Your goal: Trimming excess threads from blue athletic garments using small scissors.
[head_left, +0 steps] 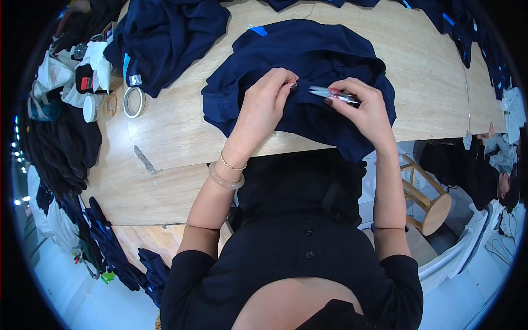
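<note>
A dark navy garment (308, 41) lies bunched on the wooden table in front of me, a small bright blue tag at its far edge. Over its left part, the thumb and fingers of my left hand (267, 102) are pinched together; what is between them is too small to make out. In my right hand (360, 104) is a pair of thread snips (320, 91) with short metal blades and a partly red handle. Their blades point left toward my left fingertips, with a small gap between. The palm side of both hands is hidden.
A roll of tape (133, 103) lies on the table (170, 132) at left, beside another navy garment (170, 41). Dark cloth (63, 143) is heaped at the left edge. A wooden stool (437, 213) stands at right, near another person in black (465, 168).
</note>
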Motion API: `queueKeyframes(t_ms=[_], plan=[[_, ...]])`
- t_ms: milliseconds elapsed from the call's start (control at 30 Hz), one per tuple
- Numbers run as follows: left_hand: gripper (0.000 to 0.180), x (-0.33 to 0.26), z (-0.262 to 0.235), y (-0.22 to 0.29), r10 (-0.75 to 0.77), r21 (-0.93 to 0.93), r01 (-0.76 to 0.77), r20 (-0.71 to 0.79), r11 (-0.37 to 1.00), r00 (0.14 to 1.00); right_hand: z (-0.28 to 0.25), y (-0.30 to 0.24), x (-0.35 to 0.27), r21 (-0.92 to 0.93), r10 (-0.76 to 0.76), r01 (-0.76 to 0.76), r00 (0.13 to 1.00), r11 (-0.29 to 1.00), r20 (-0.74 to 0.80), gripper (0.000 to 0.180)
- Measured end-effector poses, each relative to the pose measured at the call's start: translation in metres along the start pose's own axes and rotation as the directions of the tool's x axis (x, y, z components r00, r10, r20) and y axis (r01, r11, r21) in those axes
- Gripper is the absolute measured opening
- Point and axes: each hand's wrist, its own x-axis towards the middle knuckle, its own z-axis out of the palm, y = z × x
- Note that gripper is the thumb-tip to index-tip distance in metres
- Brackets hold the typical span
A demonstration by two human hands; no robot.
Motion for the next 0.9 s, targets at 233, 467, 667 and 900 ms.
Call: queueKeyframes(t_ms=[233,467,667,900], plan=[[0.011,-0.003,0.002,-0.003,-0.06,-0.005,0.061,0.068,0.998,0.996,-0.004,0.009,-0.002,0.121,0.109,-0.103,0.993,0.987,-0.039,0.021],[0.01,-0.003,0.007,-0.01,-0.028,0.043,0.023,0.122,0.999,0.992,-0.002,0.015,-0.004,0.097,0.081,-0.077,0.996,0.992,-0.045,0.024],[0.004,0.001,0.006,-0.003,-0.235,-0.177,0.268,0.189,0.947,0.954,-0.002,0.011,-0.004,0.116,0.095,-0.09,0.995,0.989,-0.041,0.024],[0.004,-0.001,-0.002,-0.006,-0.349,-0.364,0.397,0.193,0.842,0.917,0.0,0.012,-0.005,0.104,0.096,-0.091,0.994,0.99,-0.043,0.024]])
